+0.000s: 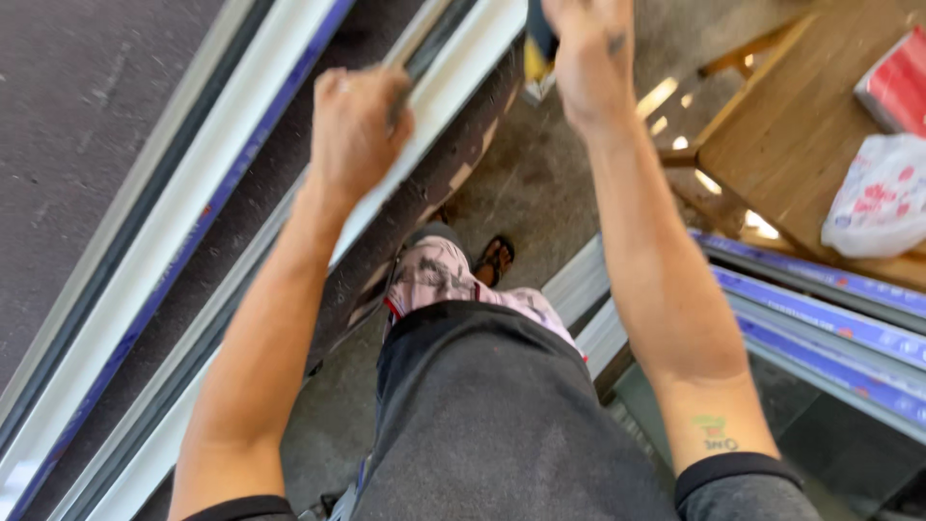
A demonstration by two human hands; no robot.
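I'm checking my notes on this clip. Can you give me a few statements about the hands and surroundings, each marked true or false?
1. The left hand grips a long white frame profile. True.
2. The right hand is empty. False: it holds a yellow and dark tool, blurred.
3. A white plastic bag lies on the wooden table. True.
4. The person stands barefoot. False: a sandal shows on the one visible foot.

Bare floor [550, 183] between frame [174, 241] (left) and table [791, 125]
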